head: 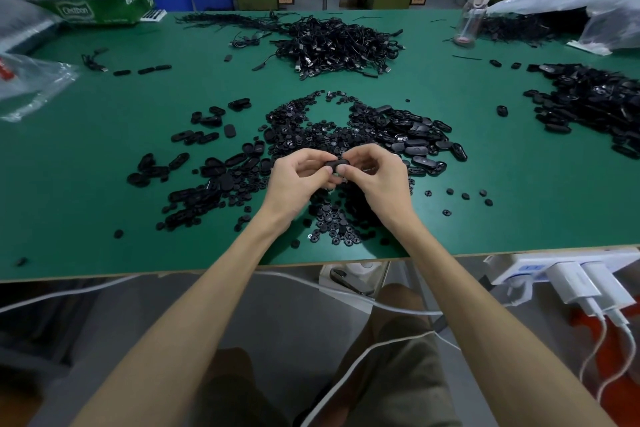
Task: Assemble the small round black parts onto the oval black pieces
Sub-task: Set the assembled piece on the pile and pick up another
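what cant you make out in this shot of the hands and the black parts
Head view, oval black piece: fingers of the left hand and right hand cover most of it; whether anything is seated in it cannot be told.
Head view, far right pile: cut off by the frame edge.
Head view, cable heap: too small to tell connectors.
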A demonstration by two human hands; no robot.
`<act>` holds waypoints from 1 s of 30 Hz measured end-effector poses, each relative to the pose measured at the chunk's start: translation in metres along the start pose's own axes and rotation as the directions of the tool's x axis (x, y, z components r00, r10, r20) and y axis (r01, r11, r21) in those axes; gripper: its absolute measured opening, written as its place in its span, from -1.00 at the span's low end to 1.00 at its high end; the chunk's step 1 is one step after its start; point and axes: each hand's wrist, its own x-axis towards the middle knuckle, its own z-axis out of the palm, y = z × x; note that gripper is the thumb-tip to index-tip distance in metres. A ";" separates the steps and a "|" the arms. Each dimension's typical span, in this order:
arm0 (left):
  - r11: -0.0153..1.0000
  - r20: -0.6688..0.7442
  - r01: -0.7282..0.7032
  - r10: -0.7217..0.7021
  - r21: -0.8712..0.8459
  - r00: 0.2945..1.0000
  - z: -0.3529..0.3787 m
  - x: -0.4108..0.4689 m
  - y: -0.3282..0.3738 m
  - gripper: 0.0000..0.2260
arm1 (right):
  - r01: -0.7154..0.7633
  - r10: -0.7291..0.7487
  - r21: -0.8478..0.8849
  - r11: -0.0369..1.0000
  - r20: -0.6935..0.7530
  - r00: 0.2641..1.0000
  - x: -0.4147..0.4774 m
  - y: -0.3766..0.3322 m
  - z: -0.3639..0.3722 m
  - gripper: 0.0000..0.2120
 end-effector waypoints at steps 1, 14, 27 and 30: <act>1.000 0.002 0.002 -0.002 0.007 1.000 0.000 0.000 0.000 -0.87 | -0.011 0.011 0.006 1.000 0.009 1.000 0.000 0.000 0.000 -0.83; 0.998 -0.023 0.002 0.000 0.068 1.000 0.000 -0.001 0.000 -0.87 | -0.049 0.046 0.098 0.994 0.033 0.998 0.000 0.002 -0.001 -0.89; 0.944 -0.101 -0.022 0.058 0.330 0.993 0.004 0.000 -0.001 -0.85 | 0.019 -0.022 0.033 0.999 0.080 0.997 -0.004 -0.005 0.002 -0.93; 0.942 -0.112 -0.011 0.052 0.335 0.992 0.003 0.000 0.001 -0.87 | 0.049 -0.049 0.007 0.999 0.081 0.995 -0.006 -0.006 0.003 -0.90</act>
